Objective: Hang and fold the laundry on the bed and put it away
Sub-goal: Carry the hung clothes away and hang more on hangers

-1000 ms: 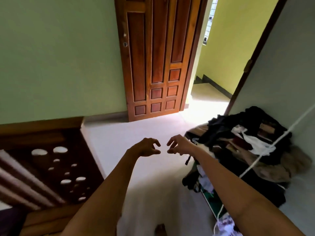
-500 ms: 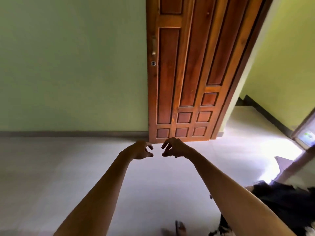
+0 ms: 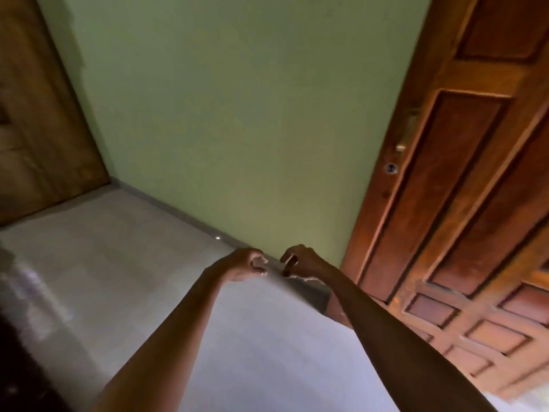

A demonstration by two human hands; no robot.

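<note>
No laundry or bed shows in the head view now. Both my arms reach forward over the pale floor (image 3: 124,263). My left hand (image 3: 248,265) has its fingers curled in toward the palm and holds nothing I can see. My right hand (image 3: 301,258) is a hand's width to its right, fingers bent downward, also with nothing visible in it. The two hands do not touch.
A brown panelled wooden door (image 3: 463,203) stands at the right. The green wall (image 3: 237,114) lies straight ahead. A wooden panel (image 3: 38,129) fills the far left corner. Something dark and blurred sits at the bottom left edge (image 3: 17,367).
The view has swung left: the clothes pile and the lit doorway have gone out of sight, and the door now sits at the right. Both hands keep their curled pose, side by side.
</note>
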